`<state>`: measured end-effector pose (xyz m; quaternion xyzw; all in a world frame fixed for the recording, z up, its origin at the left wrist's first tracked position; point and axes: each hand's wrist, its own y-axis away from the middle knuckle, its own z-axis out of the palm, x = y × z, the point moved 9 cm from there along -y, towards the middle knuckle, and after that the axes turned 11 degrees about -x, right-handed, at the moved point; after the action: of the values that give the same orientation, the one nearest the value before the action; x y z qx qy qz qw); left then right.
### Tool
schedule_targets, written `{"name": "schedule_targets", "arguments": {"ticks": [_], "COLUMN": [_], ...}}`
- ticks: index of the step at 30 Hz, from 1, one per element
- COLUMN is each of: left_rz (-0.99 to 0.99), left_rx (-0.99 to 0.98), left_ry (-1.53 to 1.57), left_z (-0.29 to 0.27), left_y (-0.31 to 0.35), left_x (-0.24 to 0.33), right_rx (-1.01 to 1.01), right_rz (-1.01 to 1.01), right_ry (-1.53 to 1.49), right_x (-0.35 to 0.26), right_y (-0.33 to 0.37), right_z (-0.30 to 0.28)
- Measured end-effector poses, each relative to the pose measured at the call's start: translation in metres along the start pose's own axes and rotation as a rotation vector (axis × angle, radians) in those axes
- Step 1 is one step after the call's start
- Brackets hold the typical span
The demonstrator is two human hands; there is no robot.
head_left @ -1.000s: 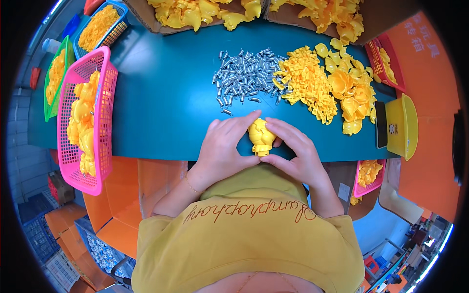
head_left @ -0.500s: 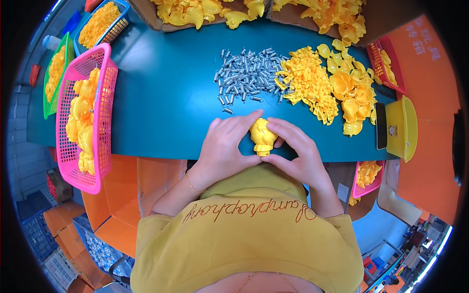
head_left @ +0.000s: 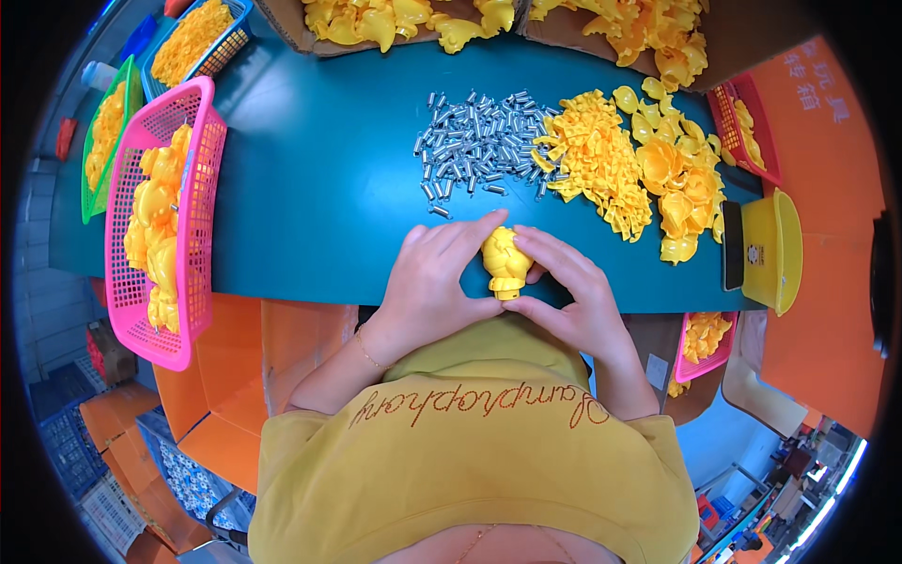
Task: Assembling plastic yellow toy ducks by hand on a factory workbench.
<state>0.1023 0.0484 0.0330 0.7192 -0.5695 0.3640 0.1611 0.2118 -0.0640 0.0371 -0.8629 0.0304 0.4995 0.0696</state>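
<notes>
A small yellow plastic toy figure [head_left: 505, 261], with a rounded top and a narrower base, is held near the table's front edge. My left hand [head_left: 434, 273] is closed on its left side, index finger at the top and thumb by the base. From the other side my right hand [head_left: 575, 299] grips it, fingertips at its upper right and thumb at the bottom. Just beyond my hands lies a pile of small silver metal cylinders [head_left: 479, 141], which look like springs. Beside that pile are small yellow plastic pieces [head_left: 601, 164] and yellow curved shells [head_left: 678, 179].
On the left a pink basket [head_left: 205, 188] holds yellow figures, with green [head_left: 101, 188] and blue [head_left: 242, 28] baskets behind it. Cardboard boxes [head_left: 554, 47] of yellow parts stand at the back. A red basket [head_left: 763, 160] and a yellow bin [head_left: 789, 249] are at the right.
Both hands keep their hold on the toy figure, with hardly any movement. The surroundings shift slightly in the picture.
</notes>
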Motion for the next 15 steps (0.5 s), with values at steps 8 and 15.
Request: {"name": "schedule_targets", "arguments": {"ticks": [8, 15], "left_rz": [-0.065, 0.000], "left_rx": [-0.065, 0.041], "left_ry": [-0.015, -0.028], "left_z": [0.003, 0.001], "left_y": [0.000, 0.001], "left_x": [-0.002, -0.001], "right_rx": [-0.130, -0.166], "right_rz": [0.002, 0.002], "right_ry": [0.260, 0.197], "right_x": [-0.008, -0.002], "right_y": [-0.005, -0.002], "right_z": [-0.005, 0.000]}}
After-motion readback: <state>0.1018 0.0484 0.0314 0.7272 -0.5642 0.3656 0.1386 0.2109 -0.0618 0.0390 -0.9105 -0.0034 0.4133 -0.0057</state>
